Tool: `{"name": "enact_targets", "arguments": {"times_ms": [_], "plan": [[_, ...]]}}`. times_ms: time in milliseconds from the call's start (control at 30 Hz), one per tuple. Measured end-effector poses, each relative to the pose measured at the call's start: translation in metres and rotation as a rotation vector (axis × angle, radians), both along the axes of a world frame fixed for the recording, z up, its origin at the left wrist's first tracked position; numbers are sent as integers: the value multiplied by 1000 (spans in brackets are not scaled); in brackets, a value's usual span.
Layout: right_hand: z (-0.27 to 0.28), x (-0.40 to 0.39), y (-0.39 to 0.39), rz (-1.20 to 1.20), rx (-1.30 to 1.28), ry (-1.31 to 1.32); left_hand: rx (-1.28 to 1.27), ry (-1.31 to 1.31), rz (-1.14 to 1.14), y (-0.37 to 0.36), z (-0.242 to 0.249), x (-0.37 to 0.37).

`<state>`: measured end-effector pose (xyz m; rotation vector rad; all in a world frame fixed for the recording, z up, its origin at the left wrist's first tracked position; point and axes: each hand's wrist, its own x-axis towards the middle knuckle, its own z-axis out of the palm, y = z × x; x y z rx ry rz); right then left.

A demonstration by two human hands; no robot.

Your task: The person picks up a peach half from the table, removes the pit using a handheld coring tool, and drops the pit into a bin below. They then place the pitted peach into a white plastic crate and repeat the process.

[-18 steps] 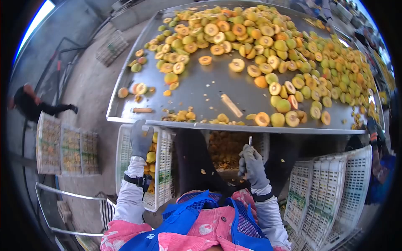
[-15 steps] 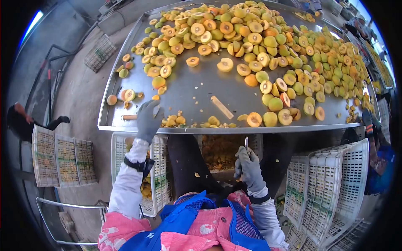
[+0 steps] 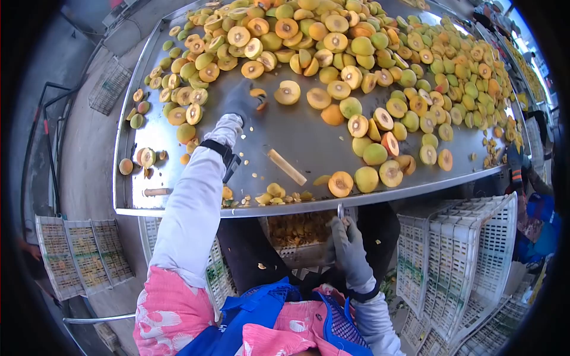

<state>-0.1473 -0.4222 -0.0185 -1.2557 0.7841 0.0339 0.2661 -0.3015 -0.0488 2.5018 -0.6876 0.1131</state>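
Observation:
My left hand (image 3: 242, 102), in a grey glove, reaches over the metal table (image 3: 225, 157) with its fingers closed on a peach half (image 3: 257, 94); motion blurs the fingertips. Just right of it another peach half (image 3: 287, 92) lies cut side up. Below the table's front edge, my right hand (image 3: 350, 249), also gloved, is closed around a small tool with a narrow metal tip (image 3: 340, 210) pointing up. Its handle is hidden in the fist. A large heap of whole-looking and halved yellow-green peaches (image 3: 362, 46) covers the back and right of the table.
Two short wooden sticks (image 3: 287, 167) (image 3: 157, 192) lie on the table. Fruit scraps (image 3: 276, 193) sit along its front edge. A crate of scraps (image 3: 297, 231) stands between my legs. White crates (image 3: 442, 255) (image 3: 83, 255) stand on both sides. A co-worker (image 3: 537, 216) is at the right.
My left hand has moved from the table's front left, forward and right, and taken hold of a peach half. My right hand stays low with the tool. The view has shifted.

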Motion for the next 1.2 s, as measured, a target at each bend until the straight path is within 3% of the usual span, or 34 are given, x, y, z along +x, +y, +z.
{"name": "enact_targets", "arguments": {"times_ms": [67,167,233,333,467,533,567,633,667,767,800,833,900,967,1033,1133,1200], "plan": [[18,20,-1,27,-22,-17,-122,160,12,-17,-3,-35],[50,53,-4,122,-47,-94,-625,680,70,-15,37,-100],[59,75,-4,189,-9,-110,-894,880,-59,14,63,-143],[61,93,-2,276,-35,-47,-896,1001,137,66,70,-181],[51,105,14,326,-6,-23,-932,1011,224,130,53,-195],[42,111,12,335,-18,-55,-877,729,93,149,46,-186],[37,116,10,347,-4,-83,-877,732,64,153,47,-175],[32,128,-8,277,-32,-108,-522,780,142,152,57,-157],[22,135,-26,211,-92,-127,-349,733,-3,148,65,-145],[13,151,-83,5,-294,-161,-457,531,-71,132,25,-94],[21,157,-96,-104,-313,-121,-455,443,-138,124,34,-73],[10,157,-116,-144,-444,-157,-423,323,-160,112,55,-54],[14,148,-131,-58,-1136,-273,-328,198,-161,83,69,-4],[23,130,-131,74,-1478,-186,-158,-82,-158,44,72,54],[16,116,-126,143,-1627,-61,-40,-294,-90,2,75,104],[7,97,-128,141,-1637,-79,37,-417,18,-50,74,157],[-5,88,-134,133,-1570,-45,-24,-208,58,-76,71,173]]}}
